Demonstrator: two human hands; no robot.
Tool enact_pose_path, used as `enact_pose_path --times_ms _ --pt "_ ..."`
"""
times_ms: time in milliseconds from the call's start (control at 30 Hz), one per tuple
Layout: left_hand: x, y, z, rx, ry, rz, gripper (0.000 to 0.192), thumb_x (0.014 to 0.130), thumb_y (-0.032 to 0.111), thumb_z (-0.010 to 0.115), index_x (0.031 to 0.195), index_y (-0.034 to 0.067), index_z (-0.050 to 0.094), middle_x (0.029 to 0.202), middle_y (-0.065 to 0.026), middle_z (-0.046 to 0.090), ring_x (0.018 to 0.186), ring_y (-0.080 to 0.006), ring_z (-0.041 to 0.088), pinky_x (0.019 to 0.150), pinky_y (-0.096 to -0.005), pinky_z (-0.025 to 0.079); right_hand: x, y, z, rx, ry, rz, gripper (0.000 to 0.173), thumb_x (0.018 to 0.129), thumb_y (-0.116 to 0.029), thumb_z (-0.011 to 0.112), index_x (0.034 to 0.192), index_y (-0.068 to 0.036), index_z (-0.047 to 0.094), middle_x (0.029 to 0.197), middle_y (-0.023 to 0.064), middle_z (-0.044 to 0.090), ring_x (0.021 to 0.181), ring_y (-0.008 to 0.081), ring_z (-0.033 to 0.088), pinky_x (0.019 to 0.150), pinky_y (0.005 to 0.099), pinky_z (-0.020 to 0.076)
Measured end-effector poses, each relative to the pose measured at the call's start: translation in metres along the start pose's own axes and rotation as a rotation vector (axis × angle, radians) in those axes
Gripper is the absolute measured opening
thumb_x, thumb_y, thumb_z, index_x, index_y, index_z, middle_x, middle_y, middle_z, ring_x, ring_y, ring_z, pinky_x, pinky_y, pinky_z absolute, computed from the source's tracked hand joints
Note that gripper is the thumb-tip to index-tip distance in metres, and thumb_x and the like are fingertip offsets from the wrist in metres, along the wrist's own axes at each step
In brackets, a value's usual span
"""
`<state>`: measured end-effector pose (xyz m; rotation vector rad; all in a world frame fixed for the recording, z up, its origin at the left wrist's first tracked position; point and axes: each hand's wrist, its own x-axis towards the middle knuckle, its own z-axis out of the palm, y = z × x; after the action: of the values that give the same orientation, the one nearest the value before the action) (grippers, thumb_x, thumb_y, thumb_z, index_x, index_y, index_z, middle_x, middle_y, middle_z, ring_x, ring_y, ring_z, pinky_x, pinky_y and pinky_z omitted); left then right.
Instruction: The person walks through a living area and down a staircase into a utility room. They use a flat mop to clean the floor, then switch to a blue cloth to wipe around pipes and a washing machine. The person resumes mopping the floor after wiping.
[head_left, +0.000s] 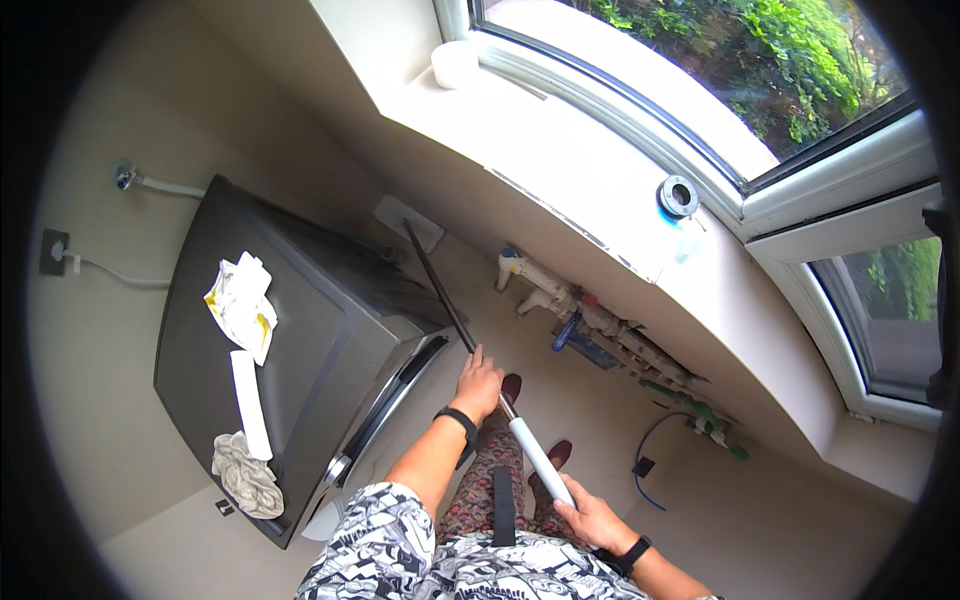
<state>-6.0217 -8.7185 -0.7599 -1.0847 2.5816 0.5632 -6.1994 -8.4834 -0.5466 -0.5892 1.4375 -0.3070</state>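
Both hands hold the long pole of a flat mop. My left hand grips its dark metal shaft partway down. Higher on the pole, my right hand is closed around the pale sleeve handle. The pole slants away to a rectangular mop head, which lies flat on the floor. That head sits in the narrow corner between the wall below the windowsill and the side of a dark grey washing machine.
Pipes with valves jut from the wall, and a thin blue cable hangs farther right. A crumpled white wrapper, a white strip and a grey rag lie on the machine. The windowsill bears a white cup-like container and a black ring-shaped roll.
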Motion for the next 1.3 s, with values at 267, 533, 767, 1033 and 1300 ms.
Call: enact_pose_path --times_ms 267,533,767,1033,1300 --pt "-0.04 0.105 0.059 -0.067 -0.139 0.244 0.02 0.082 0.014 0.063 0.095 0.01 0.078 0.122 -0.0204 0.066 0.142 -0.0491 0.041 0.121 -0.0661 0.023 -0.096 0.093 -0.005 0.002 0.175 0.182 0.049 0.105 -0.028 0.059 0.148 -0.007 0.05 0.089 0.0144 0.07 0.079 0.026 0.071 0.073 0.0373 0.0549" --pt "-0.095 0.175 0.07 -0.269 -0.159 0.379 0.018 0.083 0.011 0.063 0.093 0.009 0.078 0.12 -0.0175 0.066 0.136 -0.0433 0.048 0.123 -0.0643 0.021 -0.177 0.153 0.022 0.444 0.239 0.206 0.049 0.107 -0.025 0.055 0.148 0.002 0.05 0.137 0.018 0.064 0.128 0.023 0.057 0.109 0.0366 0.0441" --pt "0.004 0.065 0.057 -0.048 0.051 0.264 0.017 0.083 0.016 0.063 0.09 0.014 0.078 0.107 -0.0127 0.068 0.127 -0.0344 0.054 0.119 -0.0607 0.03 -0.054 0.063 -0.027 0.013 0.218 0.211 0.044 0.104 -0.025 0.06 0.142 -0.004 0.054 0.082 0.0173 0.07 0.066 0.0262 0.067 0.067 0.0393 0.0539" --pt "-0.059 0.145 0.065 -0.251 -0.12 0.344 0.014 0.078 0.012 0.063 0.082 0.01 0.076 0.098 -0.016 0.066 0.115 -0.0365 0.056 0.12 -0.0661 0.025 -0.142 0.087 -0.015 0.02 0.259 0.304 0.046 0.102 -0.026 0.061 0.142 -0.005 0.054 0.089 0.023 0.071 0.083 0.0375 0.072 0.078 0.0411 0.0555" --pt "-0.036 0.091 0.04 -0.291 0.109 0.21 0.01 0.081 0.01 0.06 0.079 0.008 0.07 0.097 -0.014 0.062 0.111 -0.0345 0.056 0.115 -0.061 0.033 -0.091 0.035 -0.033 -0.074 0.169 0.163 0.045 0.102 -0.027 0.061 0.14 -0.006 0.054 0.09 0.0257 0.071 0.084 0.0424 0.071 0.078 0.0451 0.0555"
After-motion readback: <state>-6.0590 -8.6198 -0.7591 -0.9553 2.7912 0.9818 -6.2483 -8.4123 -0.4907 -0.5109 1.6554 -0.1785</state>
